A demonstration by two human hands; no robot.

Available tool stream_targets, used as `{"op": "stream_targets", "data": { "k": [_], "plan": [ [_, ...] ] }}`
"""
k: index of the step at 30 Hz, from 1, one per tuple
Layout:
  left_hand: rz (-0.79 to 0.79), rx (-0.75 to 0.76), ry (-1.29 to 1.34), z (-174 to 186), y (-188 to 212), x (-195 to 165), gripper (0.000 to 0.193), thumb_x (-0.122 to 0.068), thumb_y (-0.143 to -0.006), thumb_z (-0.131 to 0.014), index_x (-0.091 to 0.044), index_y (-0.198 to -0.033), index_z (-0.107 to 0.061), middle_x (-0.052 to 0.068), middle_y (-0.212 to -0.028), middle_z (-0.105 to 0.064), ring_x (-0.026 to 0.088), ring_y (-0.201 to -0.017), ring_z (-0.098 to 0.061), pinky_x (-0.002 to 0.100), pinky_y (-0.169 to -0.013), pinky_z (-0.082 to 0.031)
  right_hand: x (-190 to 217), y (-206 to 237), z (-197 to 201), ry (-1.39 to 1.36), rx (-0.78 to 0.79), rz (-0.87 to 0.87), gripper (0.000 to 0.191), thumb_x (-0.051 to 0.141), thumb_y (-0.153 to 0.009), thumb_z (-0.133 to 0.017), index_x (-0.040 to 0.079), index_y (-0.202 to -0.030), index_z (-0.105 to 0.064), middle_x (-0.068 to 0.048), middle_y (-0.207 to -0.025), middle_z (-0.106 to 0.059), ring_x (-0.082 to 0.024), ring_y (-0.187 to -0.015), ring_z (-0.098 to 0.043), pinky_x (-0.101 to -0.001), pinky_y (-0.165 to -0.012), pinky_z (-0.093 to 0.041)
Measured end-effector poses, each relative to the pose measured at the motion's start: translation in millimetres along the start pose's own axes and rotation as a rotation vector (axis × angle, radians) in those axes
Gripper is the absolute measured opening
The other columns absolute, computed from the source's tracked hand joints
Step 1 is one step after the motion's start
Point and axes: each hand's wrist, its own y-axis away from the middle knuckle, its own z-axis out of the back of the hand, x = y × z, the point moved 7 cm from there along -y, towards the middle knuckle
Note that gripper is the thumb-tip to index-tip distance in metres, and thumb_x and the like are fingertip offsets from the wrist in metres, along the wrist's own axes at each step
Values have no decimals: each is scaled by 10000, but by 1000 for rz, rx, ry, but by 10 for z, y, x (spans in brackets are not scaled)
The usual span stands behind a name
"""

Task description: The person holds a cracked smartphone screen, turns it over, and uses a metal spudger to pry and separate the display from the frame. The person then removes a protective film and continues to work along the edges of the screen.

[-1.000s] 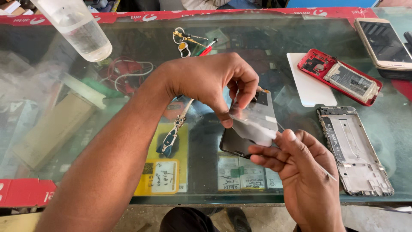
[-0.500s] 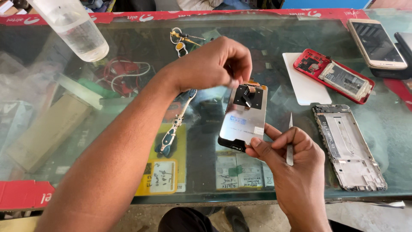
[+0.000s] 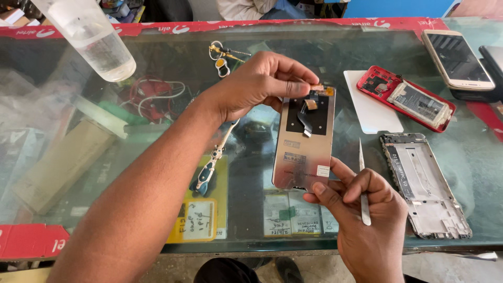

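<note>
Landmark: glass tabletop (image 3: 157, 57).

Gold-framed phone (image 3: 457, 58), dark screen up, at tabletop's far right corner.

Silver display panel (image 3: 304, 141), back side up, small white labels on it, held above tabletop centre.

Yellow card (image 3: 201, 209) with white label under glass, near front edge.

Tan flat box (image 3: 63, 162) under glass, left side.

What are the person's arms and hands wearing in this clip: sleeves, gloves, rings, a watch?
Nothing visible. The left hand and its long forearm, which enters from the lower left, are bare: no sleeve, glove, watch or bracelet. The right hand is also ungloved, with no ring showing on the fingers in view; its wrist runs off the bottom edge, so a watch there cannot be ruled out.
</note>
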Motion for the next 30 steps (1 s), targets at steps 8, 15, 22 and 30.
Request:
{"op": "stream_targets", "data": {
  "k": [8,15,22,30],
  "plan": [
    [-250,131,121,-18,170,-370,440,5,-719,-897,-30,-1121,-722,75,-1076,-772,141,-982,-750,331,-975,-618,31,-101,37,451,-5,21,313,-77,-838,-740,12,-690,-479,-206,-1163,-791,-129,-893,-736,-295,-747,-647],
    [-268,161,184,-98,189,-387,386,-17,-755,-883,-20,-1096,-701,78,-1024,-760,148,-929,-741,327,-924,-619,122,-60,65,544,-68,198,339,-73,-833,-772,28,-695,-480,-178,-1134,-756,-115,-1059,-722,-257,-818,-584],
    [-311,83,106,-76,157,-392,313,-40,-795,-844,-34,-1079,-713,66,-1001,-763,123,-909,-746,290,-909,-635,16,-93,196,340,-122,9,329,-50,-846,-769,44,-700,-490,-167,-1114,-805,-79,-798,-664,-217,-545,-481],
    [-269,2,145,46,149,-361,181,-66,-820,-815,-29,-985,-752,77,-918,-773,118,-835,-750,297,-843,-637,49,-70,193,357,-136,69,330,-62,-809,-787,42,-673,-505,-177,-1108,-798,-79,-833,-696,-214,-605,-548]
  ]
}}
